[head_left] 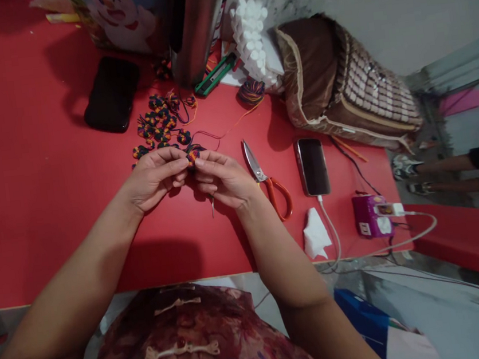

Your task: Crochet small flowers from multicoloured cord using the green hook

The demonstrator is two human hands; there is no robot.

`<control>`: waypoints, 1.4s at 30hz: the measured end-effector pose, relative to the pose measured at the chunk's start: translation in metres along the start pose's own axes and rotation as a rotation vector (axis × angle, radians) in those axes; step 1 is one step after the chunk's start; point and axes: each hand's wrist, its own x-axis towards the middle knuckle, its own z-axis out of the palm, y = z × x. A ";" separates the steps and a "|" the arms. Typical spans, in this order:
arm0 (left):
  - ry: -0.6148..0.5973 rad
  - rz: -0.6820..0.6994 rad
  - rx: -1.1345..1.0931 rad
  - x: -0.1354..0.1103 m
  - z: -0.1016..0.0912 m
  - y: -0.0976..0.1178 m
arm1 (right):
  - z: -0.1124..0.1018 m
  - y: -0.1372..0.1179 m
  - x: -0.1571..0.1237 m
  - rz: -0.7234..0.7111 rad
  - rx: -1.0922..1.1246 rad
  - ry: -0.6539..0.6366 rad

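Between both hands is a small yarn piece [192,158] in orange, purple and dark strands. My left hand [159,176] pinches its left side with thumb and fingertips. On its right side, my right hand [220,176] is closed in the same way, and a thin needle-like metal tip [212,207] sticks out below that hand. A pile of similar small yarn pieces [158,122] lies just beyond my left hand. One strand runs across the table toward a small ball of multicoloured yarn [251,92]. Orange-handled scissors [265,181] rest to the right of my right hand.
On the red table [41,185] are a black phone [112,95], a green box cutter [215,75], a charging phone [313,166], a crumpled tissue [316,234] and a purple power adapter [367,217]. A brown quilted bag [345,81] stands at the back right. Another person's legs [454,169] show at far right.
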 end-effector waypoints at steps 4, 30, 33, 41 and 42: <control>0.010 -0.005 -0.030 0.001 0.000 0.001 | 0.001 0.001 0.000 0.048 0.021 -0.049; 0.000 -0.046 -0.201 0.002 -0.001 0.001 | -0.007 -0.002 0.002 0.118 0.192 -0.103; -0.001 -0.048 -0.206 0.003 -0.003 0.000 | -0.006 -0.002 0.003 0.116 0.186 -0.094; -0.027 -0.091 -0.237 0.001 -0.004 0.004 | -0.004 -0.004 0.001 0.171 0.171 -0.140; -0.011 -0.091 -0.234 0.001 -0.004 0.005 | -0.004 -0.004 0.001 0.179 0.168 -0.141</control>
